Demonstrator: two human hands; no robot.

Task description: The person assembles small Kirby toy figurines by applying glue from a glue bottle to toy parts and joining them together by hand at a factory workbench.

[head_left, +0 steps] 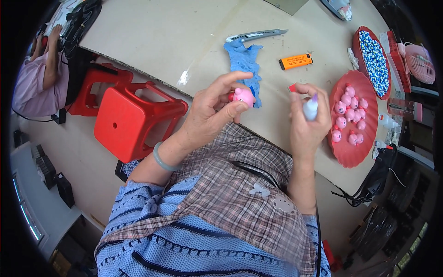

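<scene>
My left hand (206,113) holds a small round pink figurine (245,96) between thumb and fingers, above the table's front edge. A bit of red shows on the figurine's left side. My right hand (307,131), to the right of it, is closed round a small pale squeeze bottle (310,110) with a purplish tip. Between that hand's thumb and forefinger sits a small red piece (292,87); its kind is hard to make out. A crumpled blue cloth (243,57) lies on the table just beyond the figurine.
A grey utility knife (258,35) touches the cloth's far end, and an orange lighter-shaped object (296,62) lies beside it. On the right, a red scalloped tray (347,156) carries several pink figurines; another tray (357,51) holds blue-and-white bits. Red stools (121,121) stand at left, near a seated person (45,74).
</scene>
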